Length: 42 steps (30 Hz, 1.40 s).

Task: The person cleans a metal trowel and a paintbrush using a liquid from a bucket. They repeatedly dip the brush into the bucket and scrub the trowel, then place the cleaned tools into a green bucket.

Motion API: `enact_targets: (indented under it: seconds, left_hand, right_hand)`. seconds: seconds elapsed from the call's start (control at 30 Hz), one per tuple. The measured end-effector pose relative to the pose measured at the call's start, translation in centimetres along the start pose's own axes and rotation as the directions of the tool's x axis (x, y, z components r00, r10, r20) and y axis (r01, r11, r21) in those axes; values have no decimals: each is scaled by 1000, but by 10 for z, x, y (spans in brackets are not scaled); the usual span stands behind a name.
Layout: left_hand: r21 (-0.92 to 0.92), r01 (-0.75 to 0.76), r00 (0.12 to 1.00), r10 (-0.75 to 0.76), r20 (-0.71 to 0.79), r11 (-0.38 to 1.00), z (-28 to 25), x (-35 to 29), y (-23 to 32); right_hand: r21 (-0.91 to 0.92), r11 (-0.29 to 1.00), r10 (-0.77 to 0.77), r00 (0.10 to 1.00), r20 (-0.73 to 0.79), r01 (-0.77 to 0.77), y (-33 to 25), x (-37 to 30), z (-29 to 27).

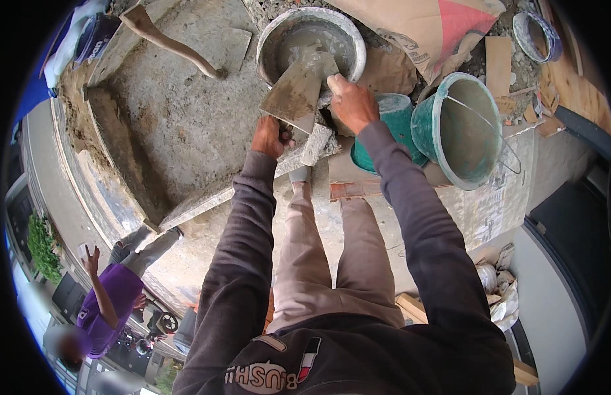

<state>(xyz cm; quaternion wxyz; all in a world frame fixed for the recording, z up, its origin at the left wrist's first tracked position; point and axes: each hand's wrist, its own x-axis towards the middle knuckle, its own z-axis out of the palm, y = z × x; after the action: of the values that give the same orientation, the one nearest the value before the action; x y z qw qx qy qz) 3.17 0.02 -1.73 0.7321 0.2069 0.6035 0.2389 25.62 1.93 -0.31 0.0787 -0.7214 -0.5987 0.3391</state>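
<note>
A flat, cement-smeared plate (pixel 292 95) is tilted over the near rim of a round mortar bucket (pixel 266 49), which holds wet grey slurry. My left hand (pixel 271 137) is closed on the plate's near edge, fingers curled beneath it. At the plate's right side, my right hand (pixel 353 103) is closed, thumb forward; its grip is hidden, and I cannot tell whether it holds the plate or a separate tool. Wet cement coats the plate's far end. Just below the plate lies a pale block-like piece (pixel 316 146) with frayed bristles at one side.
A wooden-edged mixing trough (pixel 167 131) spreads to the left, with a wooden-handled tool (pixel 174 45) across it. Right of my hands stand an overturned green bucket (pixel 392 115) and an upright one (pixel 421 131). A paper sack (pixel 411 33) lies behind. Another person (pixel 118 296) is at lower left.
</note>
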Motion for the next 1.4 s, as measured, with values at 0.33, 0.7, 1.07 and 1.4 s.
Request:
enact_targets:
  seconds: [0.33, 0.7, 1.07, 1.4]
  left_hand:
    - [-177, 64, 998, -63, 13, 982, -5, -4, -4]
    - [-289, 107, 993, -114, -9, 951, -12, -21, -6]
    - [-38, -160, 976, 164, 146, 986, -47, -52, -42]
    - [205, -409, 910, 383, 157, 889, -62, -56, -40]
  right_hand:
    - [-25, 994, -108, 992, -65, 107, -12, -84, -18]
    - [6, 990, -142, 990, 10, 142, -43, -113, -18]
    - [39, 994, -97, 984, -149, 103, -10, -40, -6]
    - [237, 972, 57, 976, -208, -6, -6, -77, 11]
